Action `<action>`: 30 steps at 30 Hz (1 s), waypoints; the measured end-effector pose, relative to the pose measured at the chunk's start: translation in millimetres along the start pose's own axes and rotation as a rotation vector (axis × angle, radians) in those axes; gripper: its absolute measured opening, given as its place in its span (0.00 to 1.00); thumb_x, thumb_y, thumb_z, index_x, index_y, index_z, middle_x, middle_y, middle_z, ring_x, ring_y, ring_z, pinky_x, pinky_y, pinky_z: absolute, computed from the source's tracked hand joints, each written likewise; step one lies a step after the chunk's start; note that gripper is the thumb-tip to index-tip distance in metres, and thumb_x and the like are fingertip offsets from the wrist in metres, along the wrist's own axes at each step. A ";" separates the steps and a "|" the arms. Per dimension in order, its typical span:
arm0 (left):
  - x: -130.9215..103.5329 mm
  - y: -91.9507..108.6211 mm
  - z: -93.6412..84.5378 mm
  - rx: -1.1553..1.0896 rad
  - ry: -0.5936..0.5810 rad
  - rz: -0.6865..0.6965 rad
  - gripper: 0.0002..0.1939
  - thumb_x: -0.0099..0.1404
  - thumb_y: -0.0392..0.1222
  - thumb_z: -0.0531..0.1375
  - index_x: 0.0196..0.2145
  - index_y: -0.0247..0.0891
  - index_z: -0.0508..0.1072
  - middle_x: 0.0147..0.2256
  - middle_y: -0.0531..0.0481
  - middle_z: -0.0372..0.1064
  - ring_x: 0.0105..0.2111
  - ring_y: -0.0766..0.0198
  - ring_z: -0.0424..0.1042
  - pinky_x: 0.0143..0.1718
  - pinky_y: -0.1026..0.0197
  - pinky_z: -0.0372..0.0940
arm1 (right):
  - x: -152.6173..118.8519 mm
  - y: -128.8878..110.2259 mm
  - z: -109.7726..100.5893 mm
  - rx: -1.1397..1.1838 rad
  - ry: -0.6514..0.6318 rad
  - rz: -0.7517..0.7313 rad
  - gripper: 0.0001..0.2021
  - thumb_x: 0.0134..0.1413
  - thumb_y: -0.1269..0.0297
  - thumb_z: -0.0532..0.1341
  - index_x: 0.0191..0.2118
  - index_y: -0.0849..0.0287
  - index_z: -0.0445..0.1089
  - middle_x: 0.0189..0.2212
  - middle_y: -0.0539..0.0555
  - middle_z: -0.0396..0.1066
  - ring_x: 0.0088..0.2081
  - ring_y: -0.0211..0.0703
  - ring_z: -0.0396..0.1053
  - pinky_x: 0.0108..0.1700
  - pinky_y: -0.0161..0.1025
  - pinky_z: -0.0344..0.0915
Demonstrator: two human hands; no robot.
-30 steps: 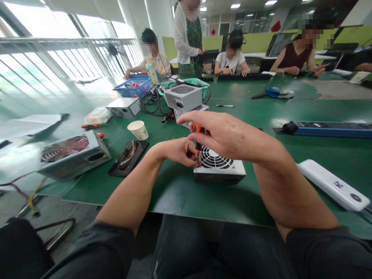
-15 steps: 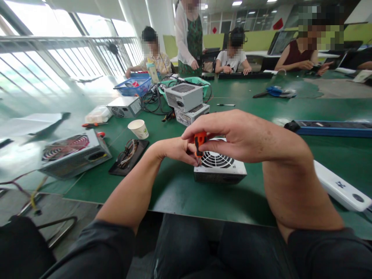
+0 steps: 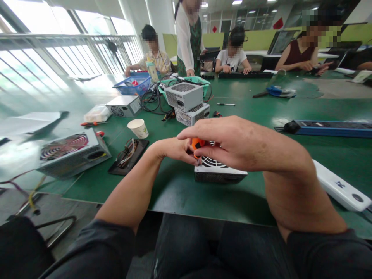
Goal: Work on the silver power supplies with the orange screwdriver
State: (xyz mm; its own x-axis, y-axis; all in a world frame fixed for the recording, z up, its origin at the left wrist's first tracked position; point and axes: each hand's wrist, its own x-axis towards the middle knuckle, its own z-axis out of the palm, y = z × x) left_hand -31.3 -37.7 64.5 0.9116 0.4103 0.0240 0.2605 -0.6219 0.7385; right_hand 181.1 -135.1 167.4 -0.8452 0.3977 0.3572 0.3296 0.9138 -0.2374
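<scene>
An orange-and-black screwdriver point(image 3: 198, 143) stands nearly upright in my right hand point(image 3: 232, 141), its handle between thumb and fingers. Its tip points down at the near-left corner of a grey computer power supply point(image 3: 220, 176). The unit lies on the table with its round fan grille up, partly covered by my right hand. My left hand point(image 3: 179, 150) is closed at that same corner, fingertips pinched beside the screwdriver's lower end. Whatever those fingertips hold is too small to make out, and any screw there is hidden.
Beyond my hands are two stacked power supplies point(image 3: 184, 97) and a green basket point(image 3: 200, 82) of cables. To the left sit a paper cup point(image 3: 138, 129), a black tray with cables point(image 3: 129, 157) and another power supply point(image 3: 74, 153). A white power strip point(image 3: 338, 186) lies right.
My right hand has lowered slightly and shifted left over the screwdriver, whose handle has turned and shows less. My left hand stays at the corner. A standing person's hand has reached down near the basket.
</scene>
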 end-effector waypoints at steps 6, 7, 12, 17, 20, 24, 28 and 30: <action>2.3 -12.4 -3.4 -0.035 -0.107 0.071 0.10 0.61 0.39 0.69 0.42 0.37 0.85 0.37 0.48 0.83 0.36 0.62 0.80 0.43 0.66 0.73 | 2.3 4.4 6.2 -0.183 0.088 0.160 0.10 0.67 0.65 0.59 0.47 0.62 0.74 0.41 0.57 0.75 0.41 0.45 0.69 0.43 0.40 0.59; 2.3 -14.5 -3.0 -0.038 -0.104 0.076 0.10 0.62 0.39 0.69 0.42 0.38 0.85 0.37 0.47 0.83 0.36 0.62 0.81 0.43 0.66 0.73 | 0.8 4.8 5.1 -0.163 0.085 0.152 0.11 0.67 0.66 0.58 0.50 0.63 0.73 0.43 0.58 0.76 0.43 0.45 0.70 0.44 0.40 0.60; 2.6 -18.3 -0.9 -0.042 -0.084 0.073 0.10 0.60 0.39 0.70 0.40 0.38 0.86 0.35 0.48 0.83 0.34 0.63 0.80 0.40 0.67 0.72 | -3.5 1.6 -2.2 -0.049 -0.025 0.062 0.12 0.67 0.71 0.56 0.53 0.60 0.72 0.47 0.55 0.76 0.44 0.42 0.70 0.45 0.38 0.61; 2.9 -16.2 -1.3 -0.042 -0.078 0.065 0.09 0.60 0.40 0.70 0.39 0.37 0.86 0.36 0.47 0.83 0.35 0.62 0.81 0.42 0.66 0.73 | 1.7 -0.9 4.0 -0.256 0.072 0.218 0.07 0.66 0.65 0.60 0.42 0.60 0.74 0.34 0.54 0.75 0.36 0.42 0.68 0.39 0.39 0.57; 2.5 -17.3 -1.4 -0.026 -0.089 0.066 0.09 0.61 0.41 0.70 0.40 0.39 0.86 0.37 0.48 0.83 0.36 0.62 0.81 0.43 0.66 0.73 | -1.6 -2.0 3.0 -0.220 0.056 0.193 0.09 0.67 0.63 0.59 0.45 0.61 0.74 0.38 0.56 0.76 0.38 0.43 0.69 0.41 0.40 0.59; 2.2 -16.8 -1.5 -0.008 -0.067 0.085 0.09 0.60 0.44 0.71 0.40 0.41 0.85 0.34 0.51 0.83 0.35 0.63 0.80 0.42 0.67 0.72 | -4.8 -7.0 -1.5 -0.066 -0.038 0.084 0.10 0.69 0.67 0.57 0.51 0.60 0.72 0.47 0.57 0.76 0.42 0.42 0.70 0.44 0.39 0.61; 2.2 -6.6 -4.5 0.026 -0.021 0.080 0.08 0.59 0.43 0.71 0.36 0.39 0.85 0.34 0.50 0.82 0.38 0.60 0.79 0.45 0.65 0.73 | 5.0 -9.7 6.8 -0.175 0.024 0.165 0.09 0.69 0.63 0.58 0.44 0.60 0.74 0.37 0.55 0.77 0.37 0.42 0.69 0.39 0.39 0.56; 2.2 -2.4 -5.6 0.043 -0.001 0.057 0.08 0.57 0.42 0.72 0.35 0.37 0.84 0.34 0.50 0.82 0.38 0.59 0.79 0.45 0.64 0.73 | 8.6 -10.0 11.2 -0.266 0.064 0.250 0.10 0.68 0.61 0.59 0.42 0.61 0.75 0.33 0.55 0.76 0.35 0.43 0.69 0.37 0.40 0.55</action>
State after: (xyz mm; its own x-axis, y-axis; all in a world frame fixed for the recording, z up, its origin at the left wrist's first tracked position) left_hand -31.8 -31.5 66.6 0.9255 0.3732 0.0646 0.2219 -0.6725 0.7061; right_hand 165.8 -141.7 162.8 -0.6992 0.6082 0.3757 0.6276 0.7739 -0.0848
